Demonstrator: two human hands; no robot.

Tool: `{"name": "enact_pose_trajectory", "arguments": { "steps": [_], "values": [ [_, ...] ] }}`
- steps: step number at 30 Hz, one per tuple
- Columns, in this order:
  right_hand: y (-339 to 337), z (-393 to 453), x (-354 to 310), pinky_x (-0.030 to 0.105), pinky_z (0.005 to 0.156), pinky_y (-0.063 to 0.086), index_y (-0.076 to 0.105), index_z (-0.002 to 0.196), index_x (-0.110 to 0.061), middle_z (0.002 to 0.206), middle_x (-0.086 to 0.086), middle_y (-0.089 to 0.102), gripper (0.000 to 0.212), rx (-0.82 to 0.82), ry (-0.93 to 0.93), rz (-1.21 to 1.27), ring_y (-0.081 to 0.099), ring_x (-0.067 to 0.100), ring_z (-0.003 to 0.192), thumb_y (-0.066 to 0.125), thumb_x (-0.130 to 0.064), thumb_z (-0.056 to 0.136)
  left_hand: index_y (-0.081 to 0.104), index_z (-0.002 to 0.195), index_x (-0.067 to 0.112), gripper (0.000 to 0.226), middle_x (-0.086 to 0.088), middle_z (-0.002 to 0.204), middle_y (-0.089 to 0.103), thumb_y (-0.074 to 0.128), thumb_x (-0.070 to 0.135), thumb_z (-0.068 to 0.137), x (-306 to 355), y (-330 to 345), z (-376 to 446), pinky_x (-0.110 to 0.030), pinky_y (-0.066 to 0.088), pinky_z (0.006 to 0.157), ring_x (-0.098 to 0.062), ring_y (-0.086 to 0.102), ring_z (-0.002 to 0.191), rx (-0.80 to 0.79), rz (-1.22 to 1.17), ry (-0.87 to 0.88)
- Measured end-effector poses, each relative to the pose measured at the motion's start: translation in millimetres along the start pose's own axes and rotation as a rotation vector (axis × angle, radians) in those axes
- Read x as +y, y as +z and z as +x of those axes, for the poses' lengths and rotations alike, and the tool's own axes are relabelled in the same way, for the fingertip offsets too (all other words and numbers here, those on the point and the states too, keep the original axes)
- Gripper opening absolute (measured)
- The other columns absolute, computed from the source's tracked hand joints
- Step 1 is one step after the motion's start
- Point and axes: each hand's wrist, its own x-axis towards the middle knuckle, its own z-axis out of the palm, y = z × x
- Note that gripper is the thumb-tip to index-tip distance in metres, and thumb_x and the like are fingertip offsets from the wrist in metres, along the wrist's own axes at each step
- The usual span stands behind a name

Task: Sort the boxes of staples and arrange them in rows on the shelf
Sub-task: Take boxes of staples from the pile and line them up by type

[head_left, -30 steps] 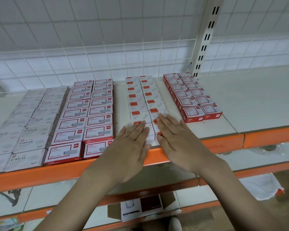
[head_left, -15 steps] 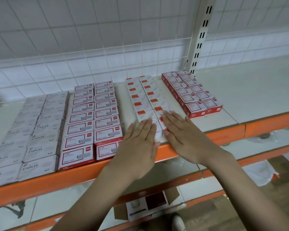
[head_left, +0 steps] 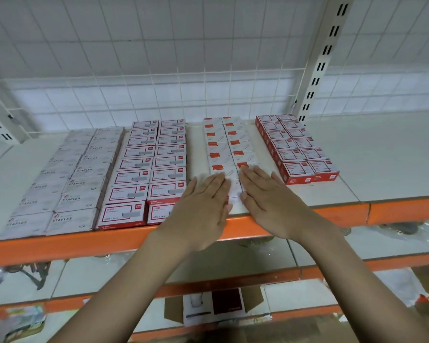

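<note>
Hands are lying flat, fingers straight and gripping nothing: the left hand (head_left: 203, 206) and right hand (head_left: 270, 201) are pressing on the front boxes of the white double row with orange labels (head_left: 229, 147), near the orange front edge of the shelf (head_left: 344, 211). Squaring that row probably means pushing evenly with both palms so the two columns are sliding back together, not skewing. Red-bordered boxes (head_left: 156, 164) are sitting just to the left, grey STAPLES boxes (head_left: 67, 184) further left, red boxes (head_left: 295, 147) to the right, all in rows already.
</note>
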Motion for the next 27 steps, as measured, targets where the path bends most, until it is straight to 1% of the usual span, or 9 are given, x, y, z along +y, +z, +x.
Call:
{"name": "enact_pose_trajectory", "arguments": {
  "steps": [2,6,10,14,17,19,22,27],
  "values": [
    [-2.3,4.0,-0.3,0.025,0.111,-0.013,-0.005,0.148,-0.021,0.156,-0.007,-0.011,0.054,0.012,-0.019,0.003,-0.015,0.005,0.141,0.014,-0.039,0.101,-0.005,0.149,0.019,0.055,0.002,0.157,-0.008,0.014,0.038,0.101,-4.6,-5.7,0.8,-0.033,-0.01,0.116,-0.011,-0.011,0.143,-0.002,0.025,-0.024],
    [-11.4,22.2,-7.6,0.025,0.112,-0.012,-0.003,0.149,-0.02,0.157,-0.005,-0.009,0.056,0.025,-0.055,0.01,-0.014,0.007,0.142,0.015,-0.042,0.1,-0.004,0.149,0.016,0.057,-0.001,0.157,-0.007,0.015,0.039,0.1,-29.5,-23.8,2.8,-0.032,-0.008,0.115,-0.014,-0.008,0.144,0.021,0.077,-0.086],
    [-22.5,61.3,-24.7,0.03,0.117,-0.006,0.001,0.149,-0.014,0.157,0.001,-0.006,0.057,0.039,-0.092,-0.029,-0.009,0.013,0.144,0.019,-0.039,0.101,-0.001,0.149,0.013,0.056,-0.005,0.157,-0.003,0.02,0.034,0.101,-73.9,-43.6,9.1,-0.034,-0.005,0.115,-0.017,-0.005,0.144,0.022,0.126,-0.152],
    [-38.5,103.9,-51.0,0.033,0.117,-0.001,0.003,0.149,-0.01,0.157,0.004,-0.002,0.057,0.04,-0.105,-0.071,-0.005,0.017,0.144,0.021,-0.036,0.101,0.002,0.149,0.011,0.057,-0.006,0.157,0.0,0.023,0.033,0.101,-124.5,-58.2,23.5,-0.034,-0.002,0.115,-0.019,-0.002,0.144,-0.049,0.126,-0.213],
    [-43.7,138.8,-65.9,0.035,0.117,0.003,0.007,0.148,-0.008,0.157,0.006,0.003,0.055,0.037,-0.123,-0.119,0.0,0.02,0.144,0.02,-0.034,0.102,0.008,0.148,0.008,0.055,-0.009,0.156,0.008,0.025,0.031,0.101,-157.4,-66.4,36.6,-0.035,0.006,0.117,-0.022,0.005,0.144,-0.094,0.112,-0.245],
    [-41.7,163.8,-71.7,0.037,0.117,0.005,0.009,0.148,-0.008,0.157,0.007,0.006,0.055,0.021,-0.115,-0.143,0.002,0.02,0.144,0.019,-0.034,0.101,0.011,0.148,0.006,0.054,-0.01,0.156,0.011,0.025,0.03,0.102,-175.2,-71.3,44.8,-0.034,0.01,0.115,-0.023,0.009,0.143,-0.123,0.097,-0.27],
    [-37.4,196.5,-76.0,0.039,0.116,0.005,0.012,0.148,-0.007,0.157,0.007,0.01,0.053,0.01,-0.1,-0.146,0.005,0.021,0.144,0.02,-0.032,0.101,0.01,0.148,0.006,0.055,-0.009,0.156,0.01,0.024,0.032,0.102,-196.9,-74.4,59.8,-0.034,0.011,0.114,-0.023,0.009,0.143,-0.123,0.053,-0.289],
    [-29.6,234.3,-75.1,0.038,0.116,0.002,0.007,0.148,-0.008,0.157,0.006,0.004,0.054,-0.032,-0.035,-0.143,0.0,0.02,0.144,0.019,-0.033,0.101,0.008,0.149,0.009,0.053,-0.006,0.157,0.008,0.022,0.031,0.103,-218.8,-67.1,85.6,-0.035,0.008,0.115,-0.02,0.008,0.144,-0.109,0.002,-0.282]
  ]
}}
